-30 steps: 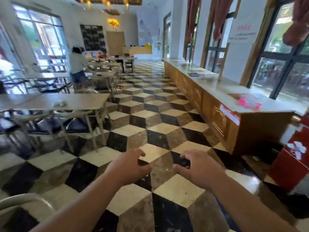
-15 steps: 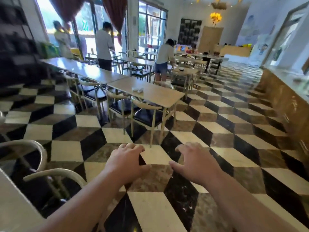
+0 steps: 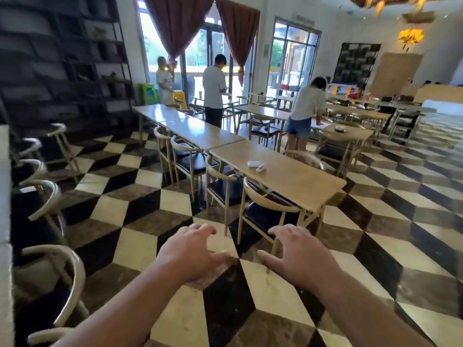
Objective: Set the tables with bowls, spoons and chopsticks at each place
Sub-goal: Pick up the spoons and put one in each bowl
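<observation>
A dining hall seen from head height, with two bare forearms reaching forward over the floor. The nearest long pale wooden table [image 3: 288, 176] has a smooth matt top and thin slanted legs; on it, near its far half, lie two small white items [image 3: 256, 165] touching each other, one boxy and one elongated, too blurred to tell whether they are a dish and a spoon. No container with visible contents can be made out on this table. More tables of the same wood [image 3: 200, 131] butt end to end behind it in a row toward the windows. Curved-back pale wooden chairs with black padded seats [image 3: 265, 209] are tucked along the near side. The floor [image 3: 140, 249] is glossy stone tile in black, cream and mottled brown diamonds. A dark slatted shelf wall [image 3: 60, 63] stands at left, and reddish-brown curtains [image 3: 180, 23] hang tied back at bright glass doors. Three people [image 3: 214, 91] stand among the far tables. The left hand [image 3: 190, 251] is palm down, fingers loosely spread and curled, holding nothing. The right hand [image 3: 298, 254] mirrors it, thumb out, fingers apart, empty, touching nothing.
</observation>
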Demonstrator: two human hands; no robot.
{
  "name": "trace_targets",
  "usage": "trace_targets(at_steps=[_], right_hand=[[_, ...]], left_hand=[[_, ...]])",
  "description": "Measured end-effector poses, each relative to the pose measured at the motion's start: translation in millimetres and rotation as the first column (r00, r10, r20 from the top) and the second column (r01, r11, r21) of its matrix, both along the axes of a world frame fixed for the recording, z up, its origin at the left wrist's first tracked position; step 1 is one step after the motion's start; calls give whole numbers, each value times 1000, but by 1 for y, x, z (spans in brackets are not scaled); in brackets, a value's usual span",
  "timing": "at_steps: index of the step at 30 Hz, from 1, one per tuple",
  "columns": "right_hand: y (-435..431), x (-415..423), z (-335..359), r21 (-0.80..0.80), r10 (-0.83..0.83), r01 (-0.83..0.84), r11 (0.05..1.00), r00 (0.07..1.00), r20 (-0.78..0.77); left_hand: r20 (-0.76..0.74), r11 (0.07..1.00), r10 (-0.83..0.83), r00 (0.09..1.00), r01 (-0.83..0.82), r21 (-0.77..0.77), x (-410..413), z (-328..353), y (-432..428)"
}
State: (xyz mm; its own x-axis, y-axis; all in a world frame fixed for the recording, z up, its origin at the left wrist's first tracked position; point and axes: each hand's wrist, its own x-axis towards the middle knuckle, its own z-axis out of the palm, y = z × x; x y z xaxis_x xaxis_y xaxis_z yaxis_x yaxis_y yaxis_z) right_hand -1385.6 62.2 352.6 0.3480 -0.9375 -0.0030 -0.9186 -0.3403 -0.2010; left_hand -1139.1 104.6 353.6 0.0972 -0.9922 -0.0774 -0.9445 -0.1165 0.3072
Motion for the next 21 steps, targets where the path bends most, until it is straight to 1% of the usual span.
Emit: trace_targets(at_steps=[3, 5, 7, 10, 13, 16, 19, 21], right_hand=[[-85, 32, -16, 15, 123, -123, 992, 992, 14], [-140, 60, -23, 38, 233, -234, 972, 972, 18], [-190, 90, -23, 58, 345, -345, 937, 939, 12], [-248, 141, -8, 99, 469, -470, 877, 882, 32], [-290, 199, 9, 78, 602, -602, 795, 798, 17], [-313, 257, 17, 66, 704, -705, 707, 709, 38], [-327, 316, 15, 60, 779, -782, 620, 623, 74], [-339, 357, 8, 48, 817, -819, 571, 573, 69]], left_hand=[[3, 988, 151, 988, -151, 1, 28, -14, -49], [2, 962, 274, 962, -274, 2, 49, -21, -75], [-9, 917, 398, 917, -398, 10, 69, -23, -95], [-31, 831, 557, 830, -555, 46, 97, -13, -115], [-35, 733, 680, 732, -680, 21, 129, -5, -127], [-34, 636, 771, 636, -771, 14, 159, -8, -135], [-32, 552, 834, 552, -834, 6, 192, -20, -147], [-62, 504, 862, 503, -864, -1, 220, -28, -159]])
